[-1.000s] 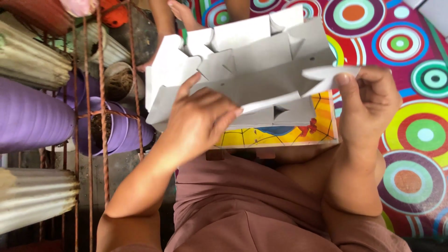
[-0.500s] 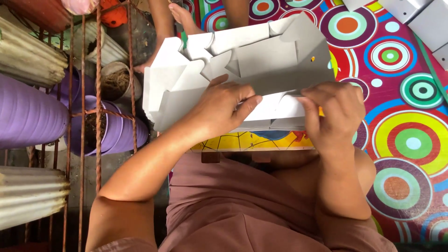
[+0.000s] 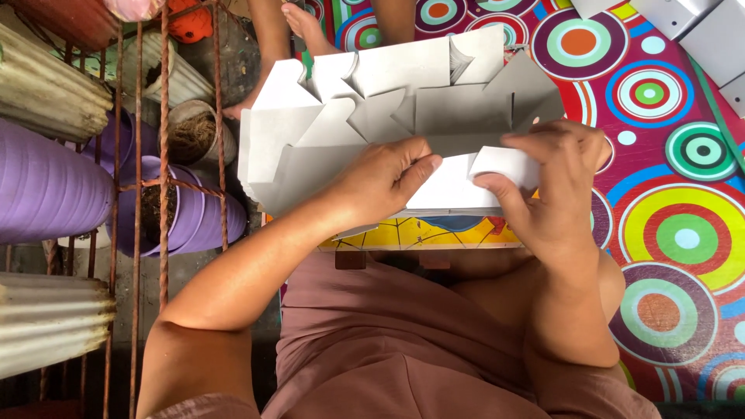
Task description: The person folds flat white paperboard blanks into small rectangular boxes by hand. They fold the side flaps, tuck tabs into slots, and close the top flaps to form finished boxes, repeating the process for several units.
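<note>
A person is sitting on a mat (image 3: 683,155) patterned with bright concentric circles, holding a flat grey die-cut cardboard sheet (image 3: 403,116) out over the lap. The left hand (image 3: 380,182) is pressing down on the sheet's lower middle, fingers curled over the card, pinning it against a stack of card beneath whose yellow printed edge (image 3: 419,233) is showing. The right hand (image 3: 555,186) is gripping a small flap (image 3: 504,164) at the sheet's right edge, thumb under and fingers over it. Purple plant pots (image 3: 70,186) are lying behind a rusty wire rack (image 3: 163,140) on the left. Another person's bare foot (image 3: 303,23) is resting just beyond the sheet, and more grey card pieces (image 3: 698,31) are lying at the top right corner
</note>
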